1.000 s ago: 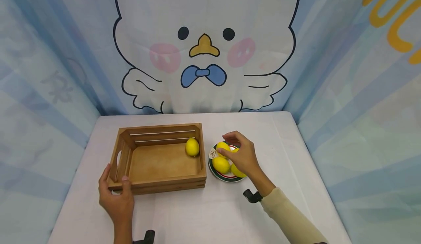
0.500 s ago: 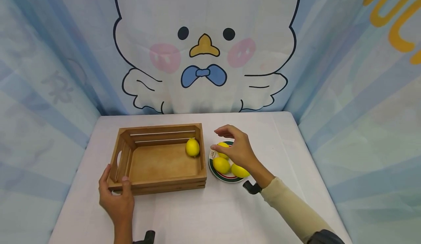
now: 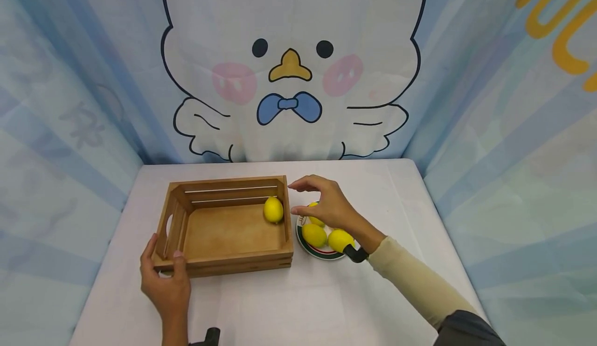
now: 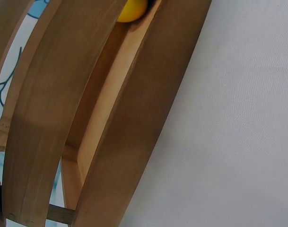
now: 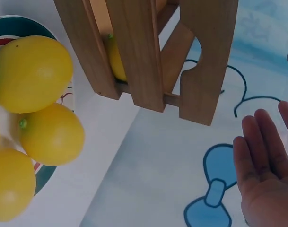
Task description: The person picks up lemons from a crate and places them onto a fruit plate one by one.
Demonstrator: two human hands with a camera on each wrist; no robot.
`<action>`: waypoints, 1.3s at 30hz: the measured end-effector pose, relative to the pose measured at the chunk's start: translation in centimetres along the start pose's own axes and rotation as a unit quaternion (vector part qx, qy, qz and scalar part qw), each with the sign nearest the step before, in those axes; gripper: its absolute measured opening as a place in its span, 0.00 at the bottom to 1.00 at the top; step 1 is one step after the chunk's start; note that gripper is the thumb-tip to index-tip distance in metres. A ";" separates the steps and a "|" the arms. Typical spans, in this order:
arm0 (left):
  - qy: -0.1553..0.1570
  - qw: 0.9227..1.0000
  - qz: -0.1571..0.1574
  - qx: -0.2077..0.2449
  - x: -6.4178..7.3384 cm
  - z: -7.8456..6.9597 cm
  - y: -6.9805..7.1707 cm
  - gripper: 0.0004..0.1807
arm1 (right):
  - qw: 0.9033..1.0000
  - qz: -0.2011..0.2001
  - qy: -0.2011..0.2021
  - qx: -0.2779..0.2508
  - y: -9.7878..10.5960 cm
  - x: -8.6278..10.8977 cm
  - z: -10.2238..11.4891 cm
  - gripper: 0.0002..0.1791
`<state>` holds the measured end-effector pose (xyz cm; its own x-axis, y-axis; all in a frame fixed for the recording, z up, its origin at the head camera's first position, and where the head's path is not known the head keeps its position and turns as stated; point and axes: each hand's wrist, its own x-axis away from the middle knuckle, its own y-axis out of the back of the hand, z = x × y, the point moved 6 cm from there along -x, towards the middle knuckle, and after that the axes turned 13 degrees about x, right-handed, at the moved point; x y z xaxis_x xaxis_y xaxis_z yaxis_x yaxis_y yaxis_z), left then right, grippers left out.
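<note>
A slatted wooden crate (image 3: pixel 228 234) sits on the left part of the table, with one lemon (image 3: pixel 273 210) inside by its right end. My left hand (image 3: pixel 165 289) grips the crate's front left corner, thumb at the front rim. Beside the crate's right end, my right hand (image 3: pixel 328 201) is held with fingers and thumb spread apart and nothing between them. The right wrist view shows that same hand's straight fingers (image 5: pixel 259 146). Below it lies a green-rimmed plate (image 3: pixel 322 254) bearing several lemons (image 5: pixel 51 135), one partly covered by the hand in the head view.
A white cloth (image 3: pixel 270 310) covers the table. Behind it hangs a curtain (image 3: pixel 289 133) printed with a cartoon bird, and more curtains enclose both sides. A black wrist camera mount (image 3: pixel 355 254) overlaps the plate's right edge in the head view.
My right hand has moved left from over the plate toward the crate's right end, with nothing in it. The left hand, crate and lemons stay in place.
</note>
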<state>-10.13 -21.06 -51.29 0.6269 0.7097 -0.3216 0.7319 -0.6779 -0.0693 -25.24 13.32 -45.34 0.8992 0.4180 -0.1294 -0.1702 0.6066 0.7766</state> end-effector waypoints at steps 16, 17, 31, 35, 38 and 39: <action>-0.013 1.000 0.006 -0.005 -0.1 0.4 0.2 0.33 | 0.991 0.117 0.069 0.022 -1.3 -1.8 1.8 0.29; -0.012 1.000 0.006 -0.005 -0.1 0.3 0.2 0.33 | 0.989 0.122 0.078 0.022 -1.3 -2.0 1.9 0.29; 0.000 1.000 0.000 -0.015 -0.1 1.5 0.3 0.34 | 0.966 0.208 0.146 0.052 -1.2 -3.8 3.2 0.30; -0.001 1.000 0.001 -0.021 -0.3 2.3 0.5 0.34 | 0.954 0.243 0.165 0.049 -1.3 -4.6 3.9 0.30; 0.001 1.000 0.001 -0.017 -0.2 1.7 0.4 0.34 | 0.943 0.276 0.181 0.052 -1.6 -5.3 4.5 0.30; 0.002 1.000 0.002 -0.015 -0.1 1.4 0.3 0.34 | 0.938 0.287 0.187 0.053 -1.7 -5.5 4.7 0.30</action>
<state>-10.37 -21.64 -52.62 0.6312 0.7075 -0.3178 0.7366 -0.6752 -0.0402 -27.99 6.82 -43.07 0.4634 0.8754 0.1372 -0.5241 0.1459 0.8391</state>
